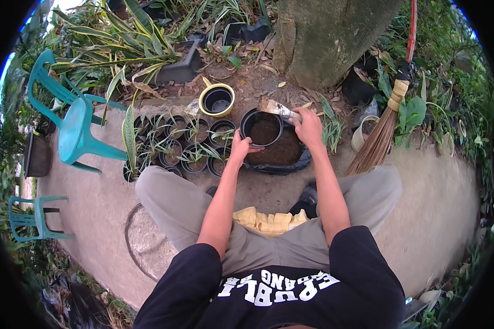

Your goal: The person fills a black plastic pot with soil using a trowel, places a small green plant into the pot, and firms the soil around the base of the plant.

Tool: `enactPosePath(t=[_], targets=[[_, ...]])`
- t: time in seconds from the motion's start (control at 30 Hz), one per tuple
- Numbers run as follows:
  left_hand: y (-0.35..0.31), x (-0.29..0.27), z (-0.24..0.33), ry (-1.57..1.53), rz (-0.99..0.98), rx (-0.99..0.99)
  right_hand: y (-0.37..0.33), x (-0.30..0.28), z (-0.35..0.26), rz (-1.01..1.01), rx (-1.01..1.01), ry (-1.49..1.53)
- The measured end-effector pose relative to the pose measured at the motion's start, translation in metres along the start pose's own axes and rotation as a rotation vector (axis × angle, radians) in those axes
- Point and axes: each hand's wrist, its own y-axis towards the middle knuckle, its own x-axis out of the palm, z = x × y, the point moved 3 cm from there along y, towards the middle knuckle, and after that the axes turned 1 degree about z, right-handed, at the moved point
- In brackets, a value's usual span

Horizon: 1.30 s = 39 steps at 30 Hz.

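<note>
My left hand (243,147) grips the rim of a round black plant pot (251,138) with dark soil (264,131) inside. In my right hand (308,129) is a trowel (276,107) with a flat, dirt-stained blade and a pale handle. Its blade lies over the pot's far rim. Below and behind the pot, a black plastic bag (291,169) stands open, holding more loose brown soil (280,151). The pot is above the bag's left part; whether it rests on the soil I cannot tell.
Small black pots (195,159) with spiky seedlings stand in rows at left. A yellow-rimmed pot (217,100) sits behind them. A broom (379,137) leans at right beside a white pot (364,133). Farther out are a tree trunk (329,44) and two green chairs (71,120).
</note>
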Motion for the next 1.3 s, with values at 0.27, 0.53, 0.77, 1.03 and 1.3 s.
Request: enactPosePath(t=[0.27, 0.53, 0.77, 1.03, 1.3], targets=[[-0.008, -0.021, 0.02, 0.023, 0.088, -0.018, -0.012, 0.033, 0.052, -0.036, 0.281, 0.153], [-0.007, -0.01, 0.012, 0.044, 0.073, -0.02, -0.052, 0.064, 0.118, -0.285, 0.449, 0.07], [-0.005, -0.012, 0.009, 0.028, 0.08, 0.0, -0.089, 0.091, 0.173, -0.664, 0.584, -0.162], [-0.004, -0.016, 0.008, 0.006, 0.082, 0.013, -0.102, 0.09, 0.203, -0.81, 0.648, -0.374], [-0.01, -0.021, 0.014, -0.006, 0.11, 0.007, -0.115, 0.132, 0.186, -0.726, 0.607, -0.258]])
